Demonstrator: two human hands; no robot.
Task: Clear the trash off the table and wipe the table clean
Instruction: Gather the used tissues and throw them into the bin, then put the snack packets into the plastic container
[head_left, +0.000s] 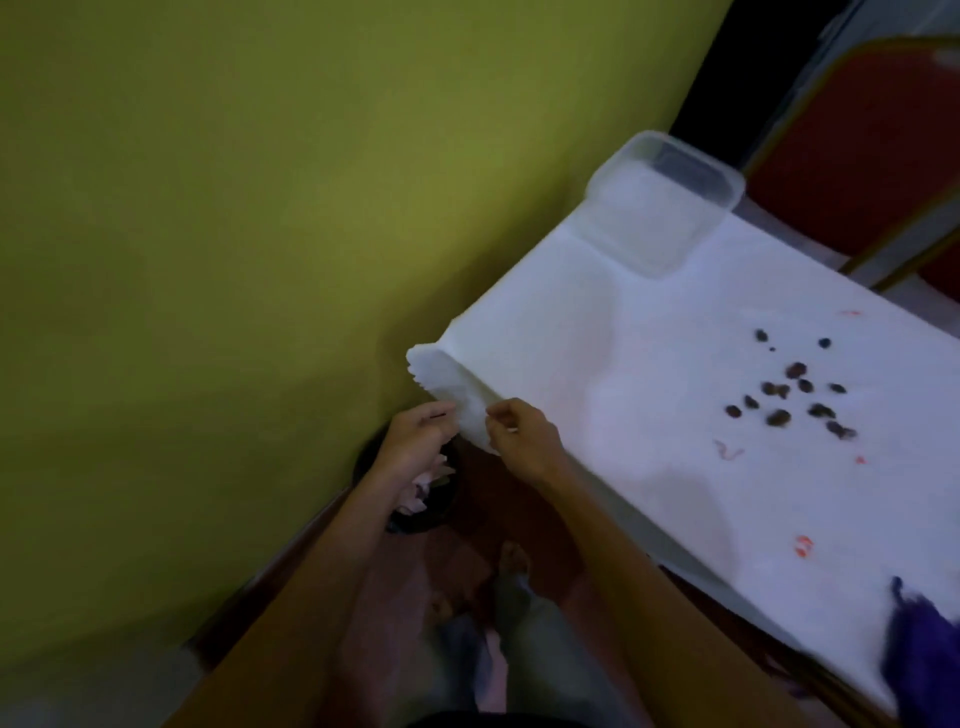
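Two hands meet at the counter's (623, 364) overhanging sheet corner (441, 374): left hand (421, 441) above the bin (441, 514), right hand (524, 436) beside it, fingers curled, grasp too blurred to tell. Trash-clearing seems the step in hand; dark scraps (779, 389) lie well right of the right hand and need gathering next.

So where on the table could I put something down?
The big bare white stretch between the clear tub and the right hand, left of the dark crumbs. It is crowded on the right: crumbs, red scraps and the purple cloth.
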